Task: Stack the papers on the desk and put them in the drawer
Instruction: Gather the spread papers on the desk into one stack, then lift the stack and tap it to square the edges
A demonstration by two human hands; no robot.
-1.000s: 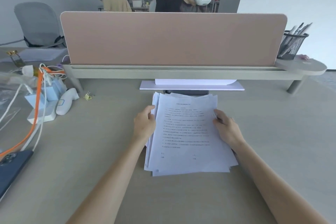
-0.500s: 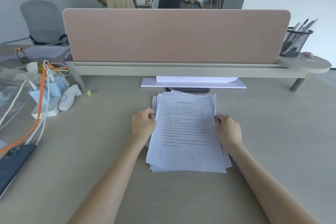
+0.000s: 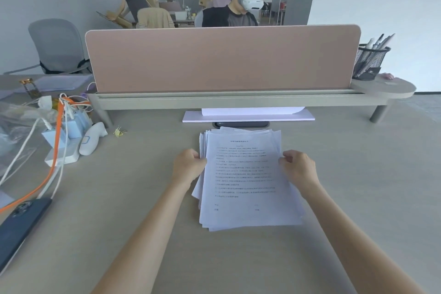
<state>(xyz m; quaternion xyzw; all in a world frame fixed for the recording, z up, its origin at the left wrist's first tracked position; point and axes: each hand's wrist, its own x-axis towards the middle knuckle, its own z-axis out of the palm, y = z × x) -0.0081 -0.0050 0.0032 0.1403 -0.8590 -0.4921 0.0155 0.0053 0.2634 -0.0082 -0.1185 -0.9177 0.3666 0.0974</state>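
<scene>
A stack of white printed papers [image 3: 243, 179] lies on the beige desk [image 3: 358, 174] in the middle, its edges slightly fanned at the top and lower left. My left hand [image 3: 188, 166] grips the stack's left edge with curled fingers. My right hand [image 3: 297, 166] grips the right edge the same way. No drawer is in view.
A pink divider panel [image 3: 222, 57] on a shelf rises behind the papers, with a white board [image 3: 248, 116] under it. A mesh pen holder [image 3: 370, 61] stands at the right end. Cables, chargers [image 3: 64, 136] and a dark phone [image 3: 21, 224] crowd the left. People work beyond the divider.
Both hands have pressed inward on the stack's sides, so the fanned sheets are drawn into a narrower, tidier pile. The fingers have curled tighter around the edges.
</scene>
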